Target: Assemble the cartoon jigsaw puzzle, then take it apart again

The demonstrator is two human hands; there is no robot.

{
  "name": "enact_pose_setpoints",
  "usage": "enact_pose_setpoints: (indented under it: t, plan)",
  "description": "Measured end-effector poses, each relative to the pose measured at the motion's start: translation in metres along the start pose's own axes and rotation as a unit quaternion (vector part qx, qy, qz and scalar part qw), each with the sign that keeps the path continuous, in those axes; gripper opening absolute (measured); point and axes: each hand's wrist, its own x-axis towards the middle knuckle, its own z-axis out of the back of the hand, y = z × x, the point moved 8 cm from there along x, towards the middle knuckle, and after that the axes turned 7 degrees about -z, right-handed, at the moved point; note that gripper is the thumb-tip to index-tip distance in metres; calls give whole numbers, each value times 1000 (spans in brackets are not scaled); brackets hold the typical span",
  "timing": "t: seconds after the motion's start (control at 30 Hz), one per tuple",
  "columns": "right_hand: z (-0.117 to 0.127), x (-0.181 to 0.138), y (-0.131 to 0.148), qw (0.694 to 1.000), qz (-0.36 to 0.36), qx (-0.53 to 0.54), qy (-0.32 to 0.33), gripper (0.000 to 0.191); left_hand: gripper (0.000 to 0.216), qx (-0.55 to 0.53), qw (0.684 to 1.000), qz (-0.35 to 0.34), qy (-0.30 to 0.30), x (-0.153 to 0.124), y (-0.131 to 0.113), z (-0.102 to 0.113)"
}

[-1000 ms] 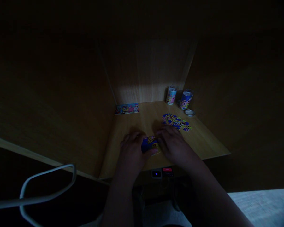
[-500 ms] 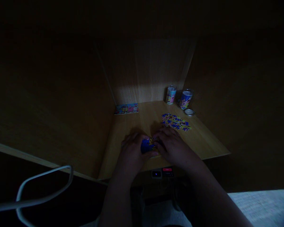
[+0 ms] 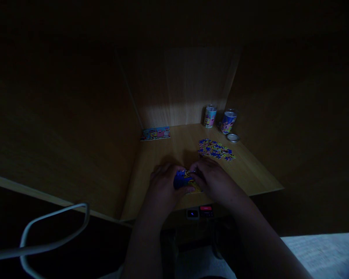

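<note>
A partly joined blue and yellow jigsaw puzzle [image 3: 180,180] lies near the front edge of the wooden surface, between my hands. My left hand [image 3: 165,185] curls around its left side, with the thumb along the near edge and the fingers at the far edge. Over the right end of the puzzle, my right hand [image 3: 211,175] pinches a small jigsaw piece [image 3: 192,171] at the far edge; fingers mostly cover it. A pile of loose jigsaw pieces [image 3: 215,149] spreads just beyond my right hand.
Two printed cans [image 3: 209,117] [image 3: 228,122] stand at the back right, with a round metal lid [image 3: 232,138] before them. A cartoon picture card [image 3: 155,133] lies at the back left. Wooden walls enclose the surface. A white cable [image 3: 55,211] loops at lower left.
My right hand has shifted slightly right, its fingers drawn together, baring more of the puzzle's yellow right part. My left hand stays nearly still around the puzzle.
</note>
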Motion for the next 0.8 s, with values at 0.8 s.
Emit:
enact_pose_setpoints:
  t: [0.8]
  plan:
    - [7,-3,-11,976,-71,203,19,2,44,-13,998,-49,-25,-2,-7,3]
